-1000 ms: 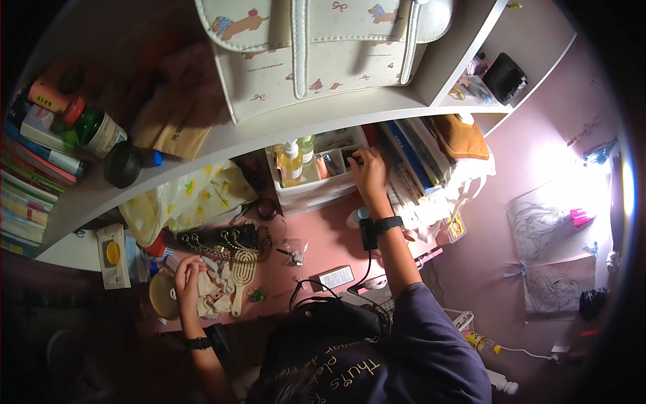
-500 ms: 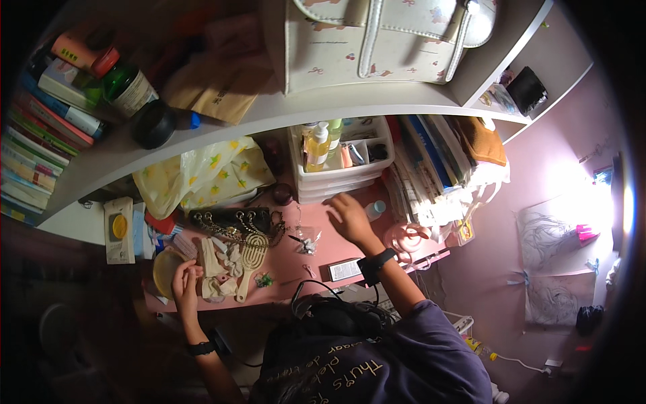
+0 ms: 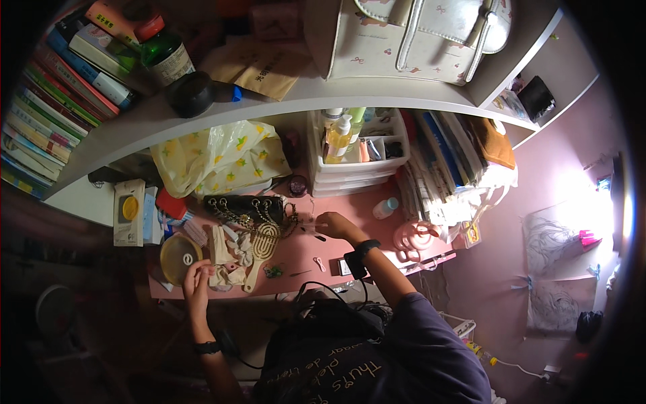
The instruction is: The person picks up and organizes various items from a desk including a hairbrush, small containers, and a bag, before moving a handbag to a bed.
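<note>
Right hand: fingers bent down at the clear bag; I cannot tell whether they pinch it.
Clear bag: small, thin plastic, right at my right fingertips.
Left hand: free, fingers loosely curled, just beside a round tan container.
Hairbrush: cream, slotted oval head, between my hands.
Black handbag: metal eyelets, chain, beyond my left hand.

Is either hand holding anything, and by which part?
The right hand is at the small bag; whether its grip holds it cannot be told. The left hand shows nothing held.
</note>
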`<control>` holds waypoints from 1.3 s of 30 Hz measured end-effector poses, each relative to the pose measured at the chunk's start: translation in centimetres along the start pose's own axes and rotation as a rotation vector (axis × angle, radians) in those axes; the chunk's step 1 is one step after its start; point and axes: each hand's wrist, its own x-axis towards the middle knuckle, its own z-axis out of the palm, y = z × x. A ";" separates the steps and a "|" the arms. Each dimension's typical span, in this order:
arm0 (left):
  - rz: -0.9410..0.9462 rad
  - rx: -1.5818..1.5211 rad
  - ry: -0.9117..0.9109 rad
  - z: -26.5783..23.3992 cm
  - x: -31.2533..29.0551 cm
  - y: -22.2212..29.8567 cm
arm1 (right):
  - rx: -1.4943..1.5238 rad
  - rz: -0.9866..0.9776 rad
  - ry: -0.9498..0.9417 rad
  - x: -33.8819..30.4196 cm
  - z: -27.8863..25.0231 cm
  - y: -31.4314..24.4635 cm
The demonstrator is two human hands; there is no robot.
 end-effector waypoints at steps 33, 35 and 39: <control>0.074 -0.330 -0.559 17.5 6.9 8.4 | 0.998 -0.160 0.205 -6.3 -11.5 -13.4; 0.143 -0.314 -0.605 17.9 7.0 8.8 | 1.043 -0.151 0.246 -6.5 -11.7 -13.8; 0.069 -0.208 -0.684 18.4 6.9 9.4 | 1.052 -0.177 0.274 -6.8 -11.8 -13.9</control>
